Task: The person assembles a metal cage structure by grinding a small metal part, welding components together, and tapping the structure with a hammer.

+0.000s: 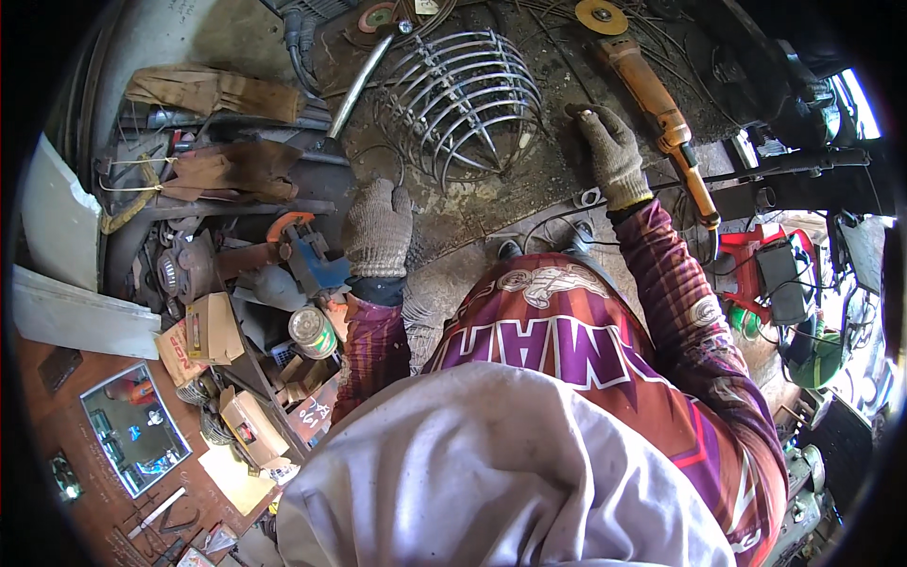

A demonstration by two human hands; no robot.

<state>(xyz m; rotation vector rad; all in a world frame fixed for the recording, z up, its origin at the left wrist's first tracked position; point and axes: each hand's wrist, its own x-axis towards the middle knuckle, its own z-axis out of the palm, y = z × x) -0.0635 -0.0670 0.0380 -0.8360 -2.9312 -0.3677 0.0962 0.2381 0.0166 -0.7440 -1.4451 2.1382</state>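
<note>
On the dark workbench (453,222) lies a rib-like metal frame (463,90), curved rods joined along a central spine that narrows to a point towards me. My left hand (380,230), in a grey knitted glove, is closed at the bench's near edge, left of the frame's pointed end. Its fingertips are turned away from view. To the right of the frame, my right hand (612,156) wears a matching glove with its fingers curled in. A small pale spot shows at its fingertips; whether it is a held piece or bare skin is unclear.
An orange-brown angle grinder (652,94) with a cord lies right of my right hand. A shiny metal bar (364,85) leans left of the frame. A blue-and-orange tool (312,255), a can (312,331) and cardboard boxes (210,331) crowd the left. A red case (756,269) stands right.
</note>
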